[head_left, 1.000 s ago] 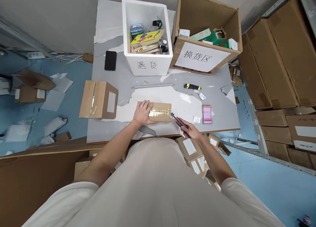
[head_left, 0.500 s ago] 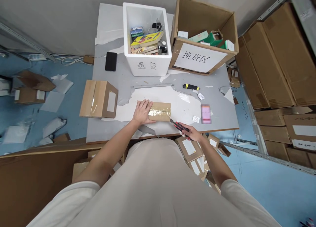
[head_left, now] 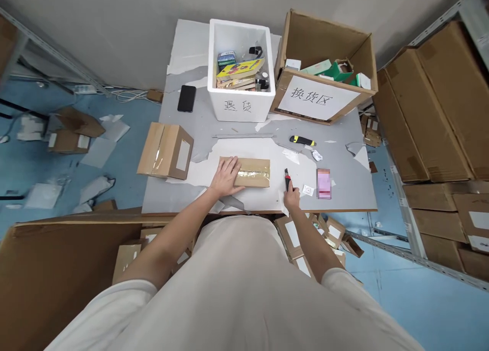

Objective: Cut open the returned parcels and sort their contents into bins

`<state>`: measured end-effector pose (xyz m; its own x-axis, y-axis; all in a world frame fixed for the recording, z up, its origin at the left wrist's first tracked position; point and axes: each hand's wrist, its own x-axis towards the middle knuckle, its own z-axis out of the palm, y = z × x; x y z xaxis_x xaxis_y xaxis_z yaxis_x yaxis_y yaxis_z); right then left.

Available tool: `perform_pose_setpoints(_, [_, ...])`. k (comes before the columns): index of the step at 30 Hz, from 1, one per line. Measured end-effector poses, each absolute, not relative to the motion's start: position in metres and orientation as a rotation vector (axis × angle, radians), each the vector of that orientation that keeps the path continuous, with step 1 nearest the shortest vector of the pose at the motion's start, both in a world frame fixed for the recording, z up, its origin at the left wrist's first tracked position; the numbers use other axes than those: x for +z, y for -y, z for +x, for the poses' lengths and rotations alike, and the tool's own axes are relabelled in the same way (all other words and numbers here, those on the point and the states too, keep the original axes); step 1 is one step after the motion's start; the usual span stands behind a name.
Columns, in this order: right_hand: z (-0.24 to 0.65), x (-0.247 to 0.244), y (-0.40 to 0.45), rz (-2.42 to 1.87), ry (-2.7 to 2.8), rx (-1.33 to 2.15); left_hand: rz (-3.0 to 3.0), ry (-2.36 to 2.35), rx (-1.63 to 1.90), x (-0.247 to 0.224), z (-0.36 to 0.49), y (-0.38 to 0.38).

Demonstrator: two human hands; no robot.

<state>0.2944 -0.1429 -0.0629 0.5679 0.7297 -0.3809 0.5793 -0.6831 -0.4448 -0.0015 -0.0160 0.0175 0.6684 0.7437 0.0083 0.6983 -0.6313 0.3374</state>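
so, near the middle of the surface's (head_left: 351, 188) front edge, my left hand (head_left: 225, 178) lies over the left end of the taped box (head_left: 260, 180); my right hand (head_left: 292, 198) grips a red-and-black cutter (head_left: 288, 179), apart from it. i judge this a steadying step; the next move calls for keeping blade and left hand apart.

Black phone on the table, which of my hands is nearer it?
Left. Your left hand lies on the taped box, closer to you than the phone and rightward; your right hand, holding the cutter, is farther right.
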Motion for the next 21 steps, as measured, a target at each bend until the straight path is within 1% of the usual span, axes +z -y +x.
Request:
perform_pose_setpoints(4, [0.283,-0.072,0.149,-2.591,1.164,0.722,2.569,-1.220,0.244,0.012,-0.010,0.026])
perform_pose_setpoints(7, [0.281,-0.054,0.132,-2.508,1.281,0.576,2.569,-1.225,0.273,0.006,-0.014,0.034])
perform_pose_setpoints(10, [0.275,-0.019,0.092,-2.215,1.507,0.440,2.561,-1.222,0.282,0.000,-0.017,0.041])
perform_pose_setpoints(13, [0.258,0.012,0.048,-1.883,1.958,0.529,2.565,-1.210,0.285,-0.006,-0.020,0.045])
perform_pose_setpoints(16, [0.238,0.028,0.019,-1.708,2.328,0.593,2.557,-1.241,0.300,-0.010,-0.022,0.046])
perform_pose_setpoints(18, [0.231,0.032,0.008,-1.733,2.458,0.607,2.583,-1.221,0.303,-0.013,-0.023,0.045])
perform_pose_setpoints(21, [0.232,0.038,-0.010,-1.933,2.471,0.647,2.654,-1.142,0.325,-0.016,-0.024,0.044])
